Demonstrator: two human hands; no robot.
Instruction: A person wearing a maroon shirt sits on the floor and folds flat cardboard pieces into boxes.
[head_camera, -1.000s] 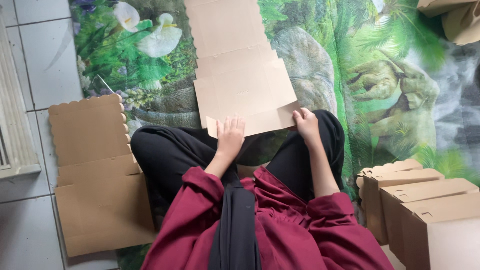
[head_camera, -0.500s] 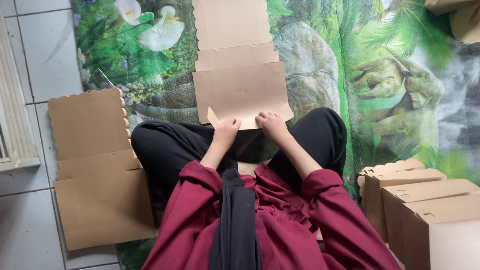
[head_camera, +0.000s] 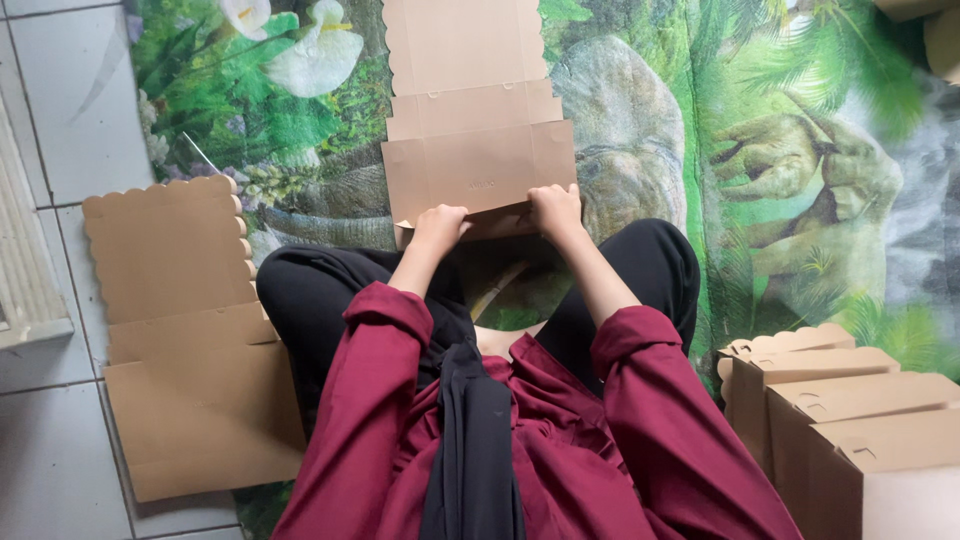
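Brown cardboard blank (head_camera: 470, 150) sits mid-frame; left hand (head_camera: 438, 226) and right hand (head_camera: 556, 208) both pinch its near edge.

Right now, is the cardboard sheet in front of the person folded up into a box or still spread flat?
Mostly flat: the cardboard box blank lies spread on the mat, and only its near edge is bent up under the left hand and right hand.

A second flat cardboard blank (head_camera: 185, 340) with a scalloped edge is seen at the left, partly on the grey tiled floor (head_camera: 70, 110). Folded brown boxes (head_camera: 850, 420) are stacked at lower right. A printed green mat (head_camera: 780, 150), seemingly fabric, is spread beneath.
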